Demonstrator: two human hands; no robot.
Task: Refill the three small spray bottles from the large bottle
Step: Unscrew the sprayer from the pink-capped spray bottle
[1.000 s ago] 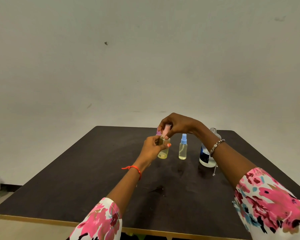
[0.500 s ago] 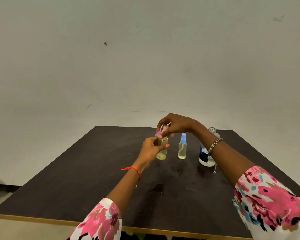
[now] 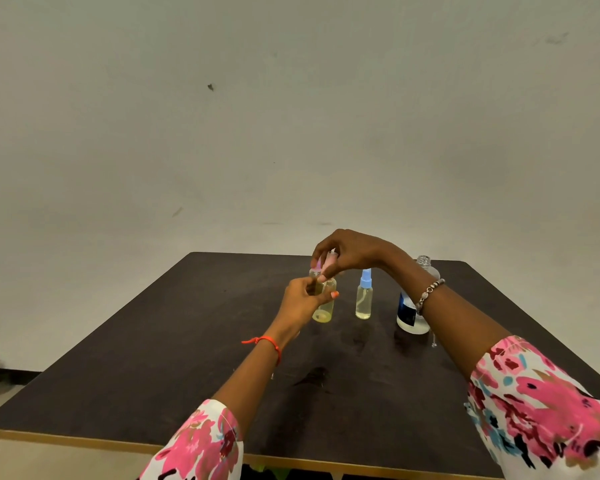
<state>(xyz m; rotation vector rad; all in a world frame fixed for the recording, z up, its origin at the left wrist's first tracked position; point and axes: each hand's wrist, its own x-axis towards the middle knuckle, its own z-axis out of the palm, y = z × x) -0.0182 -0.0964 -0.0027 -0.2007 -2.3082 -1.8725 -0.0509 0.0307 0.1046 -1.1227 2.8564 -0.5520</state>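
Your left hand (image 3: pixel 302 301) wraps body of small spray bottle (image 3: pixel 324 310), upright on table (image 3: pixel 187 341). Right hand (image 3: pixel 354 252) pinches its pink spray cap (image 3: pixel 329 262). Step: cap being twisted, on or off unclear. Large bottle (image 3: pixel 411 322) stands uncapped at right. Next move: hold body steady, turn cap square to neck.

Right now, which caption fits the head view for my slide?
Left hand grips a small spray bottle, right hand pinches its pink top; blue-topped bottle and large bottle stand nearby.
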